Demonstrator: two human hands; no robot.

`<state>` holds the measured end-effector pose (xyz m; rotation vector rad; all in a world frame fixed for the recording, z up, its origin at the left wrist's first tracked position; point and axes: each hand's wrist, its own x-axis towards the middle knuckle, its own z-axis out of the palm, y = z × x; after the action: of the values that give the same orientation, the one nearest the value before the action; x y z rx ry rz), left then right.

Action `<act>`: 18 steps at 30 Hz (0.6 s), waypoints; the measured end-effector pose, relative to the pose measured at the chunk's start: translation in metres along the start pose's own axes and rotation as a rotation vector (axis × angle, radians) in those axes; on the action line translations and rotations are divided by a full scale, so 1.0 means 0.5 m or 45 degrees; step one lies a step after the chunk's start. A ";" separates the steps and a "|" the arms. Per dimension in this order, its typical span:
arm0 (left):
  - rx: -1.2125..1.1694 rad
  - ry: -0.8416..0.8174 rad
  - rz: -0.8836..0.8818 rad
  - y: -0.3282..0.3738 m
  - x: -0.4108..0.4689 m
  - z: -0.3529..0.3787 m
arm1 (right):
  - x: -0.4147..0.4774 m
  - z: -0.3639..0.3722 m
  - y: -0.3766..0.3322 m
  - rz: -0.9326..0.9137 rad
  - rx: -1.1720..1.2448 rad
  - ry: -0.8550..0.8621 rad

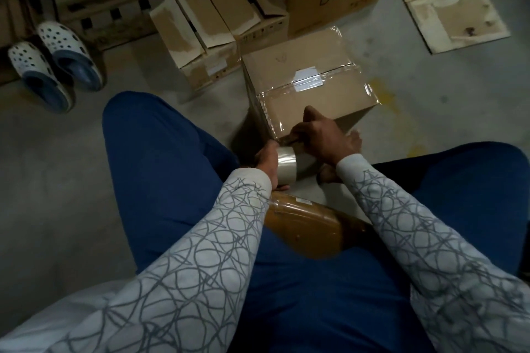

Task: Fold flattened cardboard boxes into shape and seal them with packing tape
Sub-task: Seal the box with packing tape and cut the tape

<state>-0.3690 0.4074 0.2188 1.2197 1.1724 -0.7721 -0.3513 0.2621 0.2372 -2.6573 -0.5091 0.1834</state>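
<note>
Concrete floor; box seam crosswise; tape roll axis seemingly sideways.
</note>
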 end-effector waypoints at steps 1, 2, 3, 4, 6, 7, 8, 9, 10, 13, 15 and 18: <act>0.007 -0.004 0.001 0.001 0.002 -0.001 | 0.001 0.005 0.004 -0.028 -0.022 -0.017; 0.014 -0.010 -0.002 0.001 -0.002 -0.001 | 0.002 0.009 0.008 -0.044 -0.044 -0.047; 0.028 -0.019 0.001 0.000 -0.004 -0.001 | 0.003 0.013 0.011 -0.066 -0.064 -0.062; 0.057 -0.021 0.008 0.000 -0.005 -0.002 | 0.003 0.014 0.011 -0.093 -0.097 -0.063; 0.111 -0.026 0.017 -0.002 -0.002 -0.004 | -0.003 0.011 0.011 -0.108 -0.210 -0.101; 0.137 -0.032 0.019 -0.001 -0.003 -0.006 | -0.010 0.008 0.012 -0.073 -0.270 -0.161; 0.148 -0.039 0.021 -0.001 -0.005 -0.008 | -0.019 0.007 0.022 -0.005 -0.327 -0.215; 0.156 -0.042 0.020 -0.001 -0.011 -0.010 | -0.030 0.003 0.034 0.063 -0.362 -0.254; 0.155 -0.056 0.012 0.000 -0.018 -0.013 | -0.037 0.001 0.047 0.119 -0.353 -0.250; 0.163 -0.083 -0.007 0.003 -0.031 -0.020 | -0.036 0.005 0.092 0.355 -0.193 -0.082; 0.140 -0.098 -0.028 0.007 -0.036 -0.020 | -0.025 -0.001 0.088 0.474 0.003 0.112; 0.068 -0.154 -0.079 0.018 -0.040 -0.016 | -0.014 -0.011 0.025 0.509 0.457 0.109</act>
<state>-0.3682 0.4143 0.2412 1.1684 1.1006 -0.9160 -0.3527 0.2468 0.2372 -2.3694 0.0850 0.2505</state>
